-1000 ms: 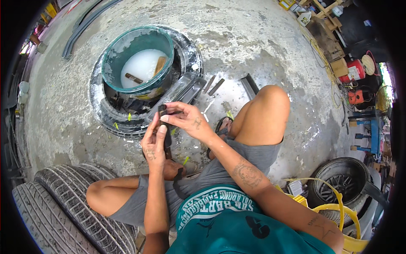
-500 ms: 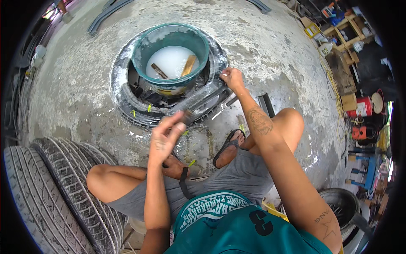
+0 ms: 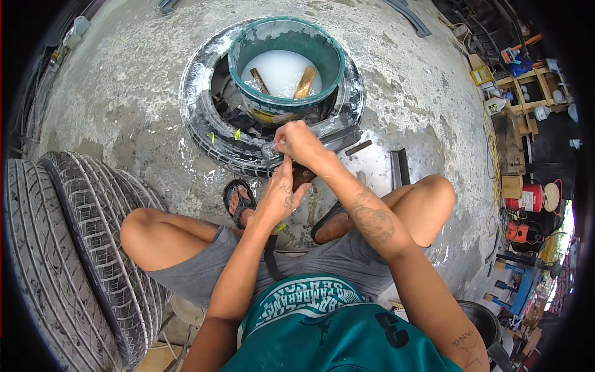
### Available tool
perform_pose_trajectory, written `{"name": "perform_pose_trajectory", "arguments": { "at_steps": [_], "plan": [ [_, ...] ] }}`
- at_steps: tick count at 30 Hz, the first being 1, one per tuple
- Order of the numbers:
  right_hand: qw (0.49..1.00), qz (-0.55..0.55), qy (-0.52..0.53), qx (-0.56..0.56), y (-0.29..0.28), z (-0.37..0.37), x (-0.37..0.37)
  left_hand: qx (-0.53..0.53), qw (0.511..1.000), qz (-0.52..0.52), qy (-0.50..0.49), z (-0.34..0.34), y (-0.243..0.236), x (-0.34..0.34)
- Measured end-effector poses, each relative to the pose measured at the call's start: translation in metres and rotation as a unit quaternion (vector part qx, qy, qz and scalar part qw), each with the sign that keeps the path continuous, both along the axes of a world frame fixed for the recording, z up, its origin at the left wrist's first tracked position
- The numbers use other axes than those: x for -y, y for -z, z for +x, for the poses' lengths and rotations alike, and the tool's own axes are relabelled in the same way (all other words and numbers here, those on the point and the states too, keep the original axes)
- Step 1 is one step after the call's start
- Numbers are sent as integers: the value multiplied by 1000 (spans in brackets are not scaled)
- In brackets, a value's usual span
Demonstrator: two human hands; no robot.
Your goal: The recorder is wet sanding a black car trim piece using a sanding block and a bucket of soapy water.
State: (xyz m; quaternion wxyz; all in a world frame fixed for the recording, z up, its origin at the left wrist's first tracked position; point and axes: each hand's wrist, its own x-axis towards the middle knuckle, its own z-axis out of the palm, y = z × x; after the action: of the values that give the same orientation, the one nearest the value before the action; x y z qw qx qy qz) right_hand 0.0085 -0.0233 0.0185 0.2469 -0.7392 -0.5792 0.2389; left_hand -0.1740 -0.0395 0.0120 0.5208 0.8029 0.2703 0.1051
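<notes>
My left hand [image 3: 280, 197] is closed around a dark brown block-like piece [image 3: 302, 176], which shows between thumb and fingers; its kind is unclear. My right hand [image 3: 300, 144] is bent over the left fingertips with its fingers pinched together. Whatever it grips is hidden. Just beyond both hands, a wet dark rubber-like strip [image 3: 343, 137] lies across the near right side of a tire [image 3: 204, 80] that is flat on the floor. Inside the tire's ring stands a green bucket [image 3: 286, 99] of milky liquid, with a dark stick [image 3: 260, 81] and a yellowish wooden piece [image 3: 305, 83] in it.
Worn tires [image 3: 87, 235] stand upright at my left. Right of the strip lie a short dark bar [image 3: 359, 147] and a dark angled metal piece [image 3: 400, 168] on the wet concrete. Wooden shelving [image 3: 527, 90], a red bucket [image 3: 530, 198] and a blue stand [image 3: 517, 288] line the right side.
My right hand has moved left and nearer, from the strip's far end to my left hand. My left hand has shifted right with the dark piece. The view has also shifted.
</notes>
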Motion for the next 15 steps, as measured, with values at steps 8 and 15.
{"name": "perform_pose_trajectory", "arguments": {
  "at_steps": [8, 15],
  "plan": [
    [986, -72, 81, 130, 8, 15, -16, 8, 999, 41, -18, 1, 5, 1],
    [973, -32, 216, 67, -20, 108, 16, 10, 999, 21, -27, -7, 5, 1]
  ]
}}
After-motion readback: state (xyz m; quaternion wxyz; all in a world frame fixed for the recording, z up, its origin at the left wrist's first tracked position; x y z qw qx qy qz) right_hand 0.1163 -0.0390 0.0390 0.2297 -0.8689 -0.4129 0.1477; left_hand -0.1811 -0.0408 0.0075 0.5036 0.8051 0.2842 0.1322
